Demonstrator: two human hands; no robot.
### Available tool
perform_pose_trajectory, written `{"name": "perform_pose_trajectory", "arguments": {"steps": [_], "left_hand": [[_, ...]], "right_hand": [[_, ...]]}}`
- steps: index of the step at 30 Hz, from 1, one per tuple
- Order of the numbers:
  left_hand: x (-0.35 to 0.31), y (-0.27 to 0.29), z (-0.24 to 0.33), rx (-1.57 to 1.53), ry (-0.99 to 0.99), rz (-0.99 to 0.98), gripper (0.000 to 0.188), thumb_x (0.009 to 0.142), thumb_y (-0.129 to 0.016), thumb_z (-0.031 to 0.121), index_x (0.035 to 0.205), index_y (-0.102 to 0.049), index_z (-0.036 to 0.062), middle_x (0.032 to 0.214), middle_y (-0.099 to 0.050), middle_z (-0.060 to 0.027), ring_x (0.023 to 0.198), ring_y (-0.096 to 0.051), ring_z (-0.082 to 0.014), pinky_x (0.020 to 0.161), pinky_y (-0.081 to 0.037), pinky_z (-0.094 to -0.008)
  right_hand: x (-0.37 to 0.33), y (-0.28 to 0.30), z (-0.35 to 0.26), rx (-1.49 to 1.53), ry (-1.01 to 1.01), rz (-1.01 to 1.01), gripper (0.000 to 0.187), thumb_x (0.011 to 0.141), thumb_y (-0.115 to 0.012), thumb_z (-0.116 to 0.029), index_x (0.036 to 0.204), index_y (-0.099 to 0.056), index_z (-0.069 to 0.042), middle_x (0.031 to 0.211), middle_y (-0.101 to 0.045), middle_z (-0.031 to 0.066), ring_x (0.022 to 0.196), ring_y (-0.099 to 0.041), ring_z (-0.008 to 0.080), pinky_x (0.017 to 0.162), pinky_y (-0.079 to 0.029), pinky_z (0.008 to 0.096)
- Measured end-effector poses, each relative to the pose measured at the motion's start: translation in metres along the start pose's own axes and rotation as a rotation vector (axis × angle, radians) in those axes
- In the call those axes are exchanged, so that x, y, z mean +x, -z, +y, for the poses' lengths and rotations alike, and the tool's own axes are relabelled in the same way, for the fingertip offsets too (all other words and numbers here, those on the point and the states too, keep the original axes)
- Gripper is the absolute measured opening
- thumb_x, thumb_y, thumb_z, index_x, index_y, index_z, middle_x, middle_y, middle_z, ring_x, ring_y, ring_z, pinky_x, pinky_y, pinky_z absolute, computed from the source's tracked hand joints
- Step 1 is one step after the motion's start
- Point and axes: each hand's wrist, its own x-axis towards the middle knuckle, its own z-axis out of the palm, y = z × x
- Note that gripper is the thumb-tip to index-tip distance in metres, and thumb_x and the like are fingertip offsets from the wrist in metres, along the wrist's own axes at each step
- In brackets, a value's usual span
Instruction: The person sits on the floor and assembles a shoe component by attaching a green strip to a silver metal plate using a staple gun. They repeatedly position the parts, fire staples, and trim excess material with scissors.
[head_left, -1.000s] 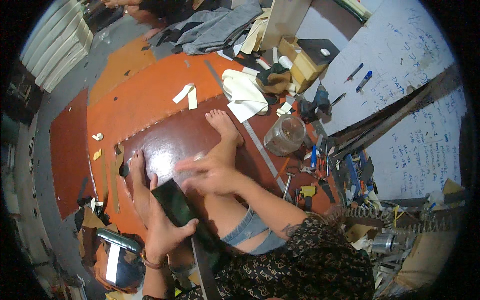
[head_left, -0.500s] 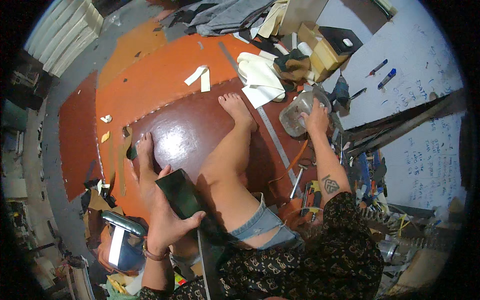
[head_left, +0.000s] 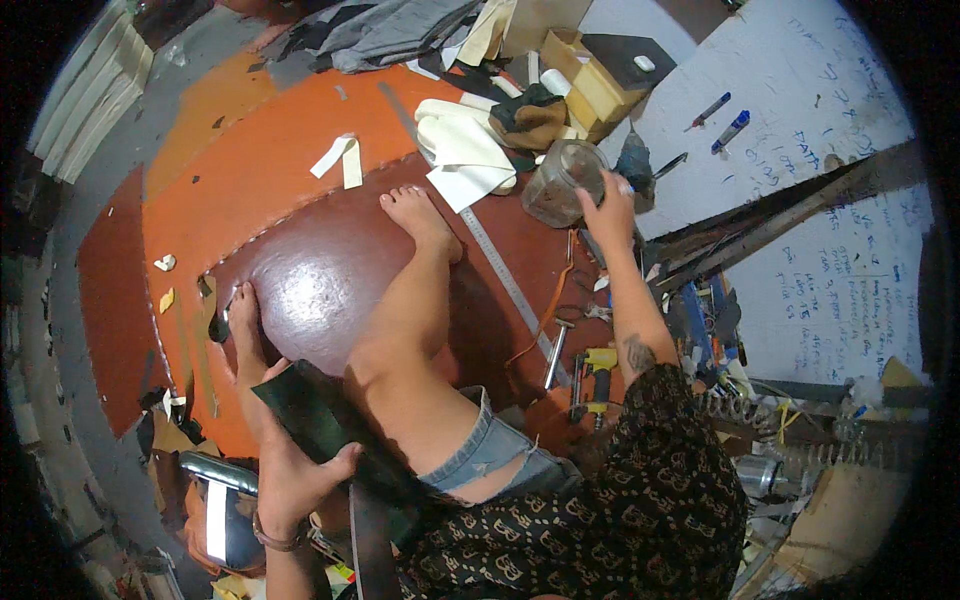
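Observation:
My left hand [head_left: 300, 480] grips a dark green, flat, stiff-looking piece [head_left: 315, 410] between thumb and fingers, over my lap. Its lower part runs toward my shirt, beside a thin grey strip [head_left: 370, 540]. At the upper right, my right hand [head_left: 608, 212] holds a clear plastic tub [head_left: 555, 190] by its right side, thumb against the near wall and fingers round the far side. The tub stands tilted, and what is inside is too murky to make out. A drill [head_left: 634, 165] lies just right of that hand.
A long metal ruler [head_left: 500, 260] crosses the reddish-brown floor. Near it lie a hammer [head_left: 557, 355], a yellow-and-black tool [head_left: 600, 385] and an orange cord [head_left: 555, 300]. Cream sheets [head_left: 460, 150] are heaped by a yellow box [head_left: 600, 90]. Markers [head_left: 731, 132] lie on the white board [head_left: 790, 110].
The view has shifted, so the scene sits further left. My right hand and the tub have moved slightly away and right, and the tub has turned. My left hand keeps its hold.

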Motion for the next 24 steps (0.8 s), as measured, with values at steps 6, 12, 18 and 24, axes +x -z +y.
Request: {"name": "perform_pose_trajectory", "arguments": {"steps": [6, 12, 18, 24], "left_hand": [[0.003, 0.0, 0.005, -0.004, -0.025, 0.001, 0.107, 0.069, -0.093, 0.032, 0.156, -0.038, 0.0048, 0.157, -0.043, -0.0193, 0.149, -0.039, -0.0356, 0.125, -0.032, -0.0481], [-0.002, 0.004, 0.007, 0.005, -0.008, 0.02, 0.103, 0.07, -0.091, 0.039, 0.154, -0.042, 0.0051, 0.162, -0.038, -0.0208, 0.153, -0.032, -0.0379, 0.127, -0.026, -0.0503], [-0.011, 0.009, 0.013, 0.02, 0.009, 0.044, 0.1, 0.072, -0.089, 0.047, 0.151, -0.045, 0.0055, 0.167, -0.032, -0.0223, 0.157, -0.026, -0.0401, 0.129, -0.021, -0.0526], [0.002, -0.014, 0.009, -0.122, 0.01, -0.069, 0.098, 0.073, -0.087, 0.055, 0.149, -0.048, 0.0059, 0.172, -0.027, -0.0238, 0.162, -0.019, -0.0424, 0.131, -0.016, -0.0549]], "right_hand": [[-0.229, 0.03, 0.093, -0.092, -0.337, -0.216, 0.034, 0.097, -0.072, -0.03, 0.109, -0.071, 0.002, 0.112, -0.069, 0.0271, 0.112, -0.064, 0.0487, 0.096, -0.053, 0.0564], [-0.365, 0.006, 0.026, 0.09, -0.596, -0.693, 0.043, 0.089, -0.081, -0.041, 0.107, -0.074, -0.003, 0.111, -0.076, 0.0283, 0.107, -0.074, 0.0465, 0.093, -0.058, 0.0541], [-0.3, -0.064, 0.009, 0.068, -0.808, -0.692, 0.047, 0.092, -0.081, -0.038, 0.116, -0.069, 0.001, 0.106, -0.076, 0.0273, 0.1, -0.076, 0.0454, 0.089, -0.06, 0.0529], [-0.242, -0.032, 0.218, 0.006, -0.876, -0.257, 0.022, 0.097, -0.07, -0.021, 0.103, -0.074, 0.0, 0.087, -0.077, 0.0171, 0.072, -0.076, 0.033, 0.058, -0.06, 0.0469]]}}
